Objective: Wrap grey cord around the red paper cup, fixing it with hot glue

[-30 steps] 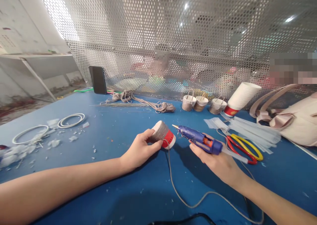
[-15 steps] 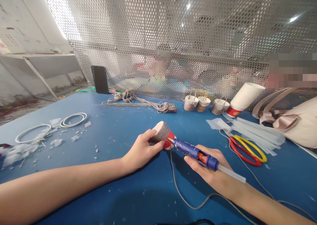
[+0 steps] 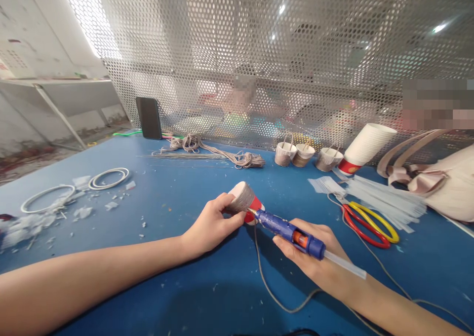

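My left hand [image 3: 217,222] grips a tilted paper cup [image 3: 242,198], its fingers closed around the side. Grey cord is wound round part of the cup; the rest shows red. In my right hand [image 3: 314,247] is a blue glue gun [image 3: 285,230] with a clear glue stick [image 3: 346,265] jutting from its rear. The gun's nozzle meets the cup at the border of the wound cord and the red surface; whether glue is coming out is too small to tell. From the cup a loose grey cord [image 3: 264,277] trails down and off to the right across the table.
Red-and-yellow scissors [image 3: 370,227] and a pile of glue sticks [image 3: 388,200] lie right. Behind stand cord-wrapped cups [image 3: 285,154] and stacked paper cups [image 3: 366,146]. Cord bundles [image 3: 248,159], a phone [image 3: 149,119], white rings [image 3: 109,179] and scraps [image 3: 29,227] lie farther left. A perforated panel [image 3: 207,55] borders the back.
The glue gun and my right hand have shifted slightly left and down, the nozzle moving a little along the cup. My left hand and the cup stay almost still.
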Demonstrator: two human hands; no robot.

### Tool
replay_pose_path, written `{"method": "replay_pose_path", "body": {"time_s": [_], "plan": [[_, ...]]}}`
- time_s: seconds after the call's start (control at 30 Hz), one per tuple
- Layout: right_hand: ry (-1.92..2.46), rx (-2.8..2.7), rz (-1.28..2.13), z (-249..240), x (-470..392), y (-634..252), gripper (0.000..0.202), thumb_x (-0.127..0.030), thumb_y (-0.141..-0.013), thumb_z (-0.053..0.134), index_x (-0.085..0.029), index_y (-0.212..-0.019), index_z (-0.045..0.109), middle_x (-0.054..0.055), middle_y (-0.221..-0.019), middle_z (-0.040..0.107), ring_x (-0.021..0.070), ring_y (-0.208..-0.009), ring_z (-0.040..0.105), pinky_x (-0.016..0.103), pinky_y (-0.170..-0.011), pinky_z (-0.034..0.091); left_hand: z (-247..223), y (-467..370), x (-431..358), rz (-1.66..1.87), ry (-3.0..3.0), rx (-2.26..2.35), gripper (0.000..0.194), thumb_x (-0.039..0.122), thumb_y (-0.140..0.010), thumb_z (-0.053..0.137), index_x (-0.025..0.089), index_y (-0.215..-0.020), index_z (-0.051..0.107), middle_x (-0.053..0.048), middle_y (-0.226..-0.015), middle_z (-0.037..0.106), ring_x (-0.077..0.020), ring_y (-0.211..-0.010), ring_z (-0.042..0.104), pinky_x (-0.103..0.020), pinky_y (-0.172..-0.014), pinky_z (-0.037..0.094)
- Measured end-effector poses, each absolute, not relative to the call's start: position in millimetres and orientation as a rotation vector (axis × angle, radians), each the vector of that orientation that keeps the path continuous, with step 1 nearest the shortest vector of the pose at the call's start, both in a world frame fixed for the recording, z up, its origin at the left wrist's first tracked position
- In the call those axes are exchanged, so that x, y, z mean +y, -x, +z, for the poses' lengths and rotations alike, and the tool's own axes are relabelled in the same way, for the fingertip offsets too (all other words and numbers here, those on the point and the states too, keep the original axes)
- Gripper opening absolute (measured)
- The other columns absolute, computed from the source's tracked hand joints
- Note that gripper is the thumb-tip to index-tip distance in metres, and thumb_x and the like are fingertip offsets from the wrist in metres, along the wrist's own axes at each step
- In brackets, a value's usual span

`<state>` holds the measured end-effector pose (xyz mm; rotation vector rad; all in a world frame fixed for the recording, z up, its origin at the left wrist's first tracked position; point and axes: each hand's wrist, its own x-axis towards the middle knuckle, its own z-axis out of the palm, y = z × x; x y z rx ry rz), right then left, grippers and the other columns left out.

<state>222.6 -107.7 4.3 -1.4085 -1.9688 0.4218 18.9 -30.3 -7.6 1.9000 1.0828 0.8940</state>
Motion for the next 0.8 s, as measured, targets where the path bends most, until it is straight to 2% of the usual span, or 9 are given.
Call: {"method": "replay_pose_path", "body": {"time_s": [0.13, 0.33, 0.8], "plan": [[1.391, -1.926, 0.404, 4.6, -105.5, -224.7, 0.029, -0.039, -0.084, 0.051, -0.023, -0.061, 0.047, -0.004, -0.051, 0.047, 0.0115, -0.044, 0.045, 0.024, -0.048, 0.041, -5.6, -17.9, -30.1, 0.875, -1.879, 1.048, 0.016, 0.027, -0.073, 0.055, 0.014, -0.08, 0.062, -0.003, -0.076, 0.065, -0.017, -0.073, 0.059, -0.027, -0.069, 0.047], [1.404, -1.974, 0.424, 6.3, -109.8, -222.1, 0.03, -0.037, -0.084, 0.052, -0.022, -0.06, 0.043, -0.006, -0.051, 0.042, 0.0088, -0.043, 0.038, 0.022, -0.046, 0.037, -3.5, -17.6, -30.9, 0.9, -1.872, 1.016, 0.014, 0.026, -0.072, 0.056, 0.014, -0.077, 0.062, -0.002, -0.072, 0.063, -0.0157, -0.07, 0.057, -0.026, -0.066, 0.047], [1.456, -1.946, 0.369, 9.4, -107.5, -225.0, 0.033, -0.04, -0.085, 0.051, -0.023, -0.057, 0.052, -0.003, -0.049, 0.049, 0.0108, -0.042, 0.045, 0.025, -0.047, 0.042, -0.3, -16.0, -30.8, 0.875, -1.838, 0.978, 0.015, 0.028, -0.071, 0.056, 0.015, -0.074, 0.061, -0.001, -0.072, 0.062, -0.0161, -0.072, 0.059, -0.026, -0.068, 0.046]]}}
